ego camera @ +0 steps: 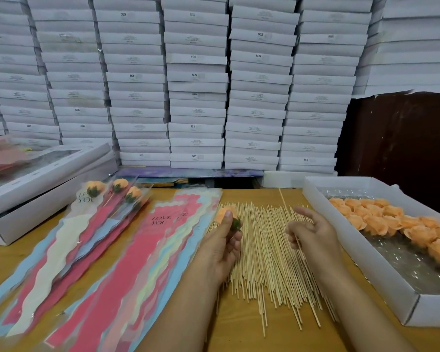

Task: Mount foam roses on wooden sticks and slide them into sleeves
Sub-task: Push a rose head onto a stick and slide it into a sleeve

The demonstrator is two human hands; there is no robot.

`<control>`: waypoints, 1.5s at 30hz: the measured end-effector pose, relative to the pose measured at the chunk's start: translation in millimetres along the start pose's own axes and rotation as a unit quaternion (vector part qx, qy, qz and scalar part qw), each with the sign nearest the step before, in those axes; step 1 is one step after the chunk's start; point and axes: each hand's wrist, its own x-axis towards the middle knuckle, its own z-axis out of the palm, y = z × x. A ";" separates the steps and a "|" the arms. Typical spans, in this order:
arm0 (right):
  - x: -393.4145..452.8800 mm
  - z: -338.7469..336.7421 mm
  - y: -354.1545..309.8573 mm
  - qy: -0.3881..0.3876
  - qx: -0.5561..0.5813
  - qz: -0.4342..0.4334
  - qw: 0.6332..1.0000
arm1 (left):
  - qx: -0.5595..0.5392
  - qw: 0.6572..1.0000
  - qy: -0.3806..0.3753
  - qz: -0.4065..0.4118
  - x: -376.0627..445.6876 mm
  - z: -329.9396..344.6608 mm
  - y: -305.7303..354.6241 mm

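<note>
My left hand (225,240) grips an orange foam rose (225,214) with a green base, held over the left edge of a spread of wooden sticks (264,252) on the table. My right hand (313,233) hovers over the right side of the spread and pinches one thin stick (284,203) between thumb and fingers; the stick runs up and away from the hand. Left of the sticks lies a pile of pink and blue "LOVE YOU" sleeves (148,250). Further left, three finished roses in sleeves (117,191) lie on another pile.
A white box (361,252) of several loose orange roses stands at the right. White window boxes (41,179) sit at the left. Stacks of white boxes (196,85) form a wall behind the wooden table (285,336).
</note>
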 end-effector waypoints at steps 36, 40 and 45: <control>14.4 -27.0 10.2 -0.033 -0.315 -0.094 0.944 | -0.211 0.968 0.034 0.132 -8.2 -7.2 31.0; 18.4 -33.4 11.5 -0.023 -0.329 -0.090 0.940 | -0.222 0.962 0.055 0.152 -6.8 -10.3 32.8; 19.6 -39.3 11.2 -0.020 -0.347 -0.085 0.934 | -0.223 0.960 0.065 0.158 -7.0 -10.9 34.2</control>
